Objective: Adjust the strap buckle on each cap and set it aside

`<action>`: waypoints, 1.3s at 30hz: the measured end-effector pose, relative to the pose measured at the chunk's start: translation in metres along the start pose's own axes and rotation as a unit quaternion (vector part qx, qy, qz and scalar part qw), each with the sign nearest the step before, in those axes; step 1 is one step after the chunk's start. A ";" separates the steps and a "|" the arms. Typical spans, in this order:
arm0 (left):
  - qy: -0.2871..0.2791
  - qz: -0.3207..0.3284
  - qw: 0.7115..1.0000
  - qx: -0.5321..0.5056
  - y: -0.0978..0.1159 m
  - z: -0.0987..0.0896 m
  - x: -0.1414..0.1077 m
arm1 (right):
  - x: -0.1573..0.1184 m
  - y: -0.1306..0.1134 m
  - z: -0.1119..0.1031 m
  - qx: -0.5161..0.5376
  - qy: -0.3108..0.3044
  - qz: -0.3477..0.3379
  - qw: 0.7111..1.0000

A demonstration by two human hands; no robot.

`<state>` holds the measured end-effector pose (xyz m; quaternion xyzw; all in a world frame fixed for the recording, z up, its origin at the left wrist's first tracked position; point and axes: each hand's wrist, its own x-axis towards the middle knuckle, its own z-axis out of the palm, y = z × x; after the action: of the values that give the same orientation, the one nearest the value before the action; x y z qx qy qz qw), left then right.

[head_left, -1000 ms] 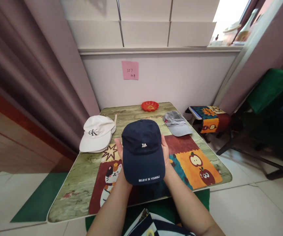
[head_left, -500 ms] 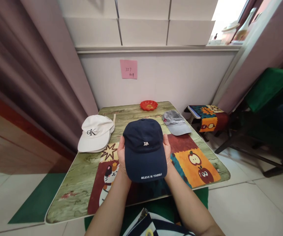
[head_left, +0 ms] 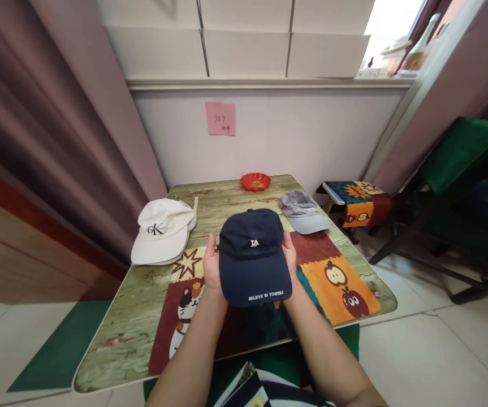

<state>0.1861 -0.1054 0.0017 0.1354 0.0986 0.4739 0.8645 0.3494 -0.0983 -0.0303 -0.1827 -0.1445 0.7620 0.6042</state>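
Cupping its opposite sides, the left hand (head_left: 212, 270) and right hand (head_left: 290, 257) are set around the navy cap (head_left: 252, 265), fingers largely hidden. Support is best shared evenly, without denting the rounded crown. The white-lettered brim is pointed toward the person, over the patterned mat (head_left: 320, 247) on the desk (head_left: 137, 311).

We are shifting the navy cap (head_left: 251, 257) slightly rightward since a second ago; its brim (head_left: 255, 280) is sitting higher in view, and more of our left hand (head_left: 212, 272) is showing beside it.
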 end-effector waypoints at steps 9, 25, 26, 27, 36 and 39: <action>0.021 -0.007 1.000 -0.018 0.007 -0.024 0.011 | 0.008 -0.003 -0.010 -0.018 -0.010 0.029 0.999; 0.011 0.031 0.999 -0.002 0.013 -0.044 0.014 | 0.018 0.002 -0.009 0.024 -0.015 0.190 0.981; 0.016 0.042 0.999 -0.007 0.017 -0.049 0.015 | 0.015 0.002 -0.006 0.028 -0.001 0.202 0.979; 0.019 0.058 0.998 -0.012 0.021 -0.054 0.015 | 0.010 0.003 -0.003 0.034 0.009 0.206 0.978; 0.026 0.212 0.976 -0.042 0.049 -0.080 0.033 | -0.035 0.034 0.016 0.109 0.063 0.071 0.989; 0.061 0.236 0.969 -0.039 0.050 -0.073 0.042 | -0.041 0.045 0.027 0.097 0.091 0.048 0.990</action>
<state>0.1470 -0.0342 -0.0524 0.0922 0.0981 0.6752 0.7253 0.3065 -0.1488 -0.0213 -0.1985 -0.0050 0.7808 0.5923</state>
